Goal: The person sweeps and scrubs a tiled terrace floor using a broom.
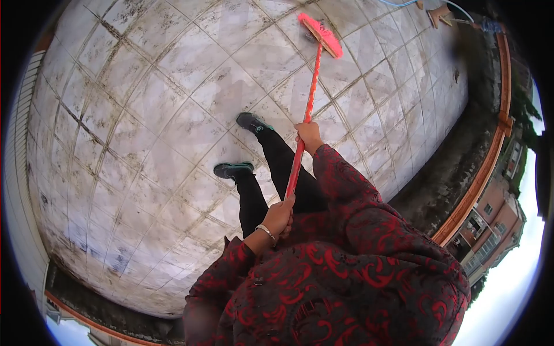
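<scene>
Tiled flr (173, 132), broom (313, 86) in L grip (278, 218), brush (324, 39) past R grip (310, 136)

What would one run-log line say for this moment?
left hand: holds handle's near end | right hand: holds handle farther along | broom: pink bristles at tiled floor | feet: dark shoes

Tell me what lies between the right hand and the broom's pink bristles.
Only the broom's red handle runs between the right hand and the pink bristles, with stained floor tiles behind it; the head view shows this.
</scene>
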`<control>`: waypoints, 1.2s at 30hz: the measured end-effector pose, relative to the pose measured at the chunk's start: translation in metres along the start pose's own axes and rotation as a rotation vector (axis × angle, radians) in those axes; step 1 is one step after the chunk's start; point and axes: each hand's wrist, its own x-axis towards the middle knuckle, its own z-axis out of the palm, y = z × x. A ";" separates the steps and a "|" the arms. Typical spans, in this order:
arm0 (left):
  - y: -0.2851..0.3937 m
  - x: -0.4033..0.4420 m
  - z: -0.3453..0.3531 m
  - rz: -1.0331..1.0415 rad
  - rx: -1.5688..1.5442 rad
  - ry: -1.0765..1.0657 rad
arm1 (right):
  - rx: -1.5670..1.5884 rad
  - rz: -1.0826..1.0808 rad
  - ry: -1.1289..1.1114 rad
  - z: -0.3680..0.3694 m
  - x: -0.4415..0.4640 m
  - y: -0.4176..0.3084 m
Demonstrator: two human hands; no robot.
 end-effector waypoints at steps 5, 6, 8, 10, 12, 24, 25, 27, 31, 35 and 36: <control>0.035 0.008 0.011 0.042 0.107 -0.065 | 0.143 0.094 0.085 -0.052 0.023 0.008; 0.047 0.008 0.009 0.057 0.087 -0.085 | 0.167 0.095 0.069 -0.057 0.030 0.007; 0.071 0.004 0.000 0.108 0.060 -0.108 | -0.079 -0.251 -0.058 -0.051 0.085 0.022; 0.084 0.003 -0.019 0.147 0.005 -0.136 | -0.157 -0.473 -0.112 -0.031 0.140 0.042; 0.083 -0.004 -0.027 0.190 -0.093 -0.113 | -0.115 -0.356 -0.108 0.007 0.106 -0.005; 0.088 0.022 0.027 0.176 -0.495 -0.348 | -0.139 -0.250 -0.183 0.055 0.046 -0.147; 0.092 0.028 0.030 0.149 -0.455 -0.331 | -0.089 -0.228 -0.155 0.045 0.057 -0.142; 0.099 0.044 0.036 0.100 -0.380 -0.297 | 0.007 -0.185 -0.104 0.017 0.082 -0.126; 0.114 0.070 0.061 -0.003 -0.160 -0.182 | 0.178 -0.096 0.050 -0.053 0.107 -0.097; 0.107 0.091 0.082 -0.110 0.073 -0.088 | 0.264 0.062 0.188 -0.116 0.117 -0.036; 0.106 0.094 0.086 -0.137 0.120 -0.088 | 0.299 0.114 0.223 -0.129 0.112 -0.021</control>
